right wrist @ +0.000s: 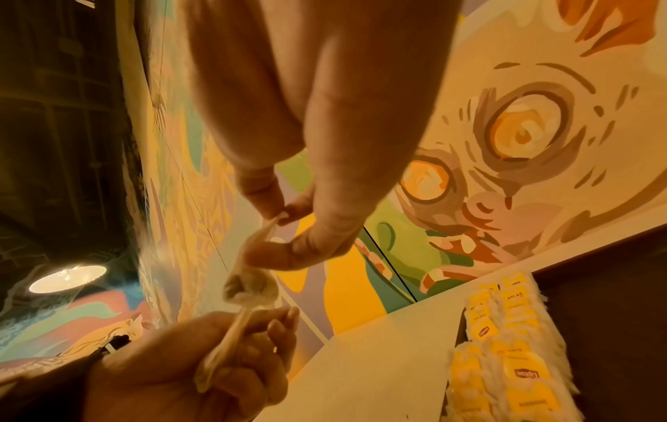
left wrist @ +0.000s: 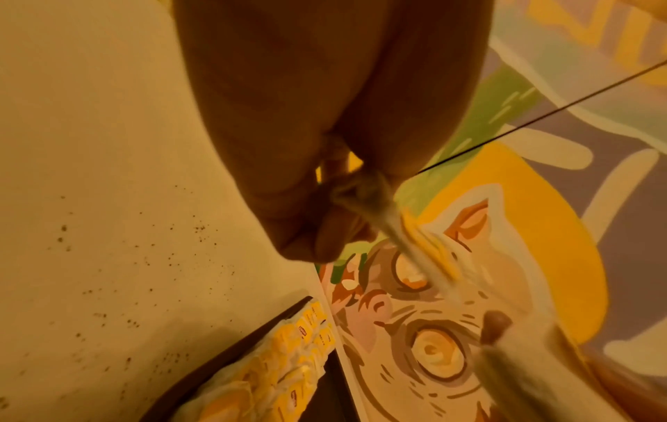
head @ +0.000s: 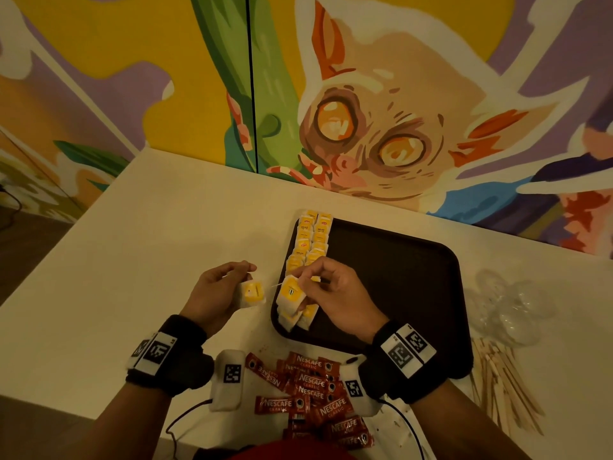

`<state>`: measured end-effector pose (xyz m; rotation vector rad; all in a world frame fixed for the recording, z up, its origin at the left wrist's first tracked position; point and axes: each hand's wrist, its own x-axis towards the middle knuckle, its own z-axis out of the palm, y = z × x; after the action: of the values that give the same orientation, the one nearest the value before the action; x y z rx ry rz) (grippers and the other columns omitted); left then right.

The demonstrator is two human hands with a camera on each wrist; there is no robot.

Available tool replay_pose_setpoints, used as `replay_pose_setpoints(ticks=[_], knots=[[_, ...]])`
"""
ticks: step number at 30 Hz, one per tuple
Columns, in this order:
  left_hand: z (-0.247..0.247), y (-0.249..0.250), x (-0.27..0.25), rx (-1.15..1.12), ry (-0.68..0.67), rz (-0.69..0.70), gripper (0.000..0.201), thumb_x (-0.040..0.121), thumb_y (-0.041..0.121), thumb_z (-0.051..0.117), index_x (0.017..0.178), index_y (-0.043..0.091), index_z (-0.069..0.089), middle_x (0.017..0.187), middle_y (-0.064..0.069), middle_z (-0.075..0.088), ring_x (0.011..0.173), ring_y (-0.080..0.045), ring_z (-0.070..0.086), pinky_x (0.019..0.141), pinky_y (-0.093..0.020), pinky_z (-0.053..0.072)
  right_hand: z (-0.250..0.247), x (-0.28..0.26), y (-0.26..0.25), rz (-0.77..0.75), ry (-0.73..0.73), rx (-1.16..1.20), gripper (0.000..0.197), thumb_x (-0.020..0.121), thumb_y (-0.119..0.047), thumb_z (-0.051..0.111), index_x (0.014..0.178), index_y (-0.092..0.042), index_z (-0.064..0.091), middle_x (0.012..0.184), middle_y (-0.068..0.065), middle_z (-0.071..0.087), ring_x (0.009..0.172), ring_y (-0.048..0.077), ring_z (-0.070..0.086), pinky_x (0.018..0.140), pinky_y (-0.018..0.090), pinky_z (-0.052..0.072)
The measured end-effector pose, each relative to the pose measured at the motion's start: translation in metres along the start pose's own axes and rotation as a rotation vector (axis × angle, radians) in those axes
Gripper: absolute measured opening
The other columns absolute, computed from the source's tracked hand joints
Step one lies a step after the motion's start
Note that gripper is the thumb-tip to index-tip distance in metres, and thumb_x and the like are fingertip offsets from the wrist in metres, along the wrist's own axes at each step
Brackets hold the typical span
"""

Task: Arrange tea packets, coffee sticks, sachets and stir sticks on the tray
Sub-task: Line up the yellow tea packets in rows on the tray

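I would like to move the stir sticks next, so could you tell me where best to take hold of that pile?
Take the stir sticks across the middle of the bundle, from above: they lie flat and roughly parallel on the table, right of the tray.

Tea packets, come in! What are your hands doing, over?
Left hand holds one yellow tea packet off the dark brown tray. Right hand pinches another above the tray's yellow rows. Nothing blocking.
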<state>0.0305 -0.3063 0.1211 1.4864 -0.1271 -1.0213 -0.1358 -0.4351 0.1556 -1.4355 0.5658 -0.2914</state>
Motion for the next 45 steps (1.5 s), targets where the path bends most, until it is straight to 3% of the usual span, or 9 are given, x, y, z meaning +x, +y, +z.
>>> replay_pose_setpoints(ticks=[10,14,17,19,23,30,35,41,45], knots=[[0.004,-0.001,-0.004,-0.013,-0.040,-0.005,0.038,0.092,0.042,0.056,0.095,0.006,0.067,0.068,-0.002,0.051,0.059,-0.015,0.047,0.055,-0.029,0.040,0.000,0.003,0.004,-0.002,0.047,0.053,0.005,0.093,-0.001,0.060,0.089,0.000,0.058,0.095,0.015,0.066,0.074,0.026,0.066,0.063,0.034,0.059],[0.010,0.006,-0.016,0.208,-0.226,0.069,0.040,0.090,0.044,0.053,0.104,0.010,0.068,0.082,-0.005,0.064,0.061,-0.011,0.059,0.054,-0.025,0.046,0.000,0.006,0.007,-0.014,0.069,0.050,0.011,0.093,-0.003,0.061,0.092,0.006,0.055,0.096,0.024,0.066,0.071,0.036,0.065,0.065,0.042,0.058],[0.009,0.009,-0.022,0.323,-0.401,0.114,0.046,0.076,0.053,0.072,0.106,0.018,0.072,0.091,-0.008,0.071,0.065,-0.007,0.063,0.052,-0.022,0.046,0.000,0.006,0.006,-0.003,0.080,0.084,0.014,0.094,-0.006,0.060,0.096,0.007,0.055,0.099,0.027,0.067,0.077,0.043,0.064,0.068,0.045,0.057],[0.007,0.008,-0.022,0.372,-0.479,0.111,0.042,0.071,0.041,0.081,0.103,0.015,0.074,0.089,-0.013,0.071,0.065,-0.013,0.061,0.051,-0.025,0.045,0.000,0.006,0.004,0.014,0.080,0.071,0.012,0.094,-0.010,0.059,0.097,0.002,0.058,0.099,0.022,0.068,0.082,0.038,0.065,0.071,0.043,0.057],[0.007,0.008,-0.020,0.431,-0.405,0.156,0.016,0.082,0.022,0.074,0.093,0.010,0.076,0.068,-0.008,0.064,0.053,-0.013,0.050,0.045,-0.023,0.039,-0.006,0.005,0.009,0.044,0.075,0.024,0.011,0.095,-0.015,0.059,0.101,-0.008,0.064,0.108,0.017,0.069,0.095,0.028,0.067,0.077,0.037,0.058],[0.002,0.013,-0.017,0.424,-0.291,0.200,0.015,0.094,0.019,0.061,0.092,0.015,0.075,0.090,-0.029,0.061,0.069,-0.024,0.050,0.052,-0.025,0.043,-0.015,0.000,0.013,0.065,0.061,0.049,0.017,0.084,-0.008,0.071,0.100,-0.012,0.066,0.094,0.008,0.075,0.093,0.021,0.072,0.087,0.046,0.056],[0.003,0.011,-0.013,0.325,-0.236,0.183,0.023,0.099,0.015,0.052,0.091,0.011,0.073,0.070,-0.003,0.057,0.058,-0.014,0.045,0.051,-0.025,0.041,-0.018,-0.005,0.013,0.066,-0.005,0.016,0.028,0.080,-0.005,0.075,0.105,-0.012,0.065,0.096,0.006,0.075,0.098,0.020,0.071,0.089,0.035,0.057],[0.010,0.011,-0.012,0.252,-0.155,0.276,0.025,0.098,0.020,0.054,0.085,0.022,0.076,0.066,0.007,0.057,0.055,-0.009,0.049,0.052,-0.028,0.043,-0.022,-0.009,0.011,0.130,-0.088,0.039,0.041,0.072,-0.010,0.079,0.109,-0.016,0.063,0.104,0.003,0.073,0.103,0.020,0.070,0.088,0.034,0.057],[0.013,0.015,-0.013,0.219,-0.136,0.340,0.023,0.093,0.025,0.058,0.080,0.029,0.076,0.070,0.007,0.060,0.062,-0.012,0.054,0.055,-0.030,0.045,-0.022,-0.009,0.013,0.137,-0.097,-0.030,0.040,0.075,-0.002,0.080,0.107,-0.017,0.064,0.093,0.004,0.074,0.092,0.023,0.072,0.080,0.032,0.059]])
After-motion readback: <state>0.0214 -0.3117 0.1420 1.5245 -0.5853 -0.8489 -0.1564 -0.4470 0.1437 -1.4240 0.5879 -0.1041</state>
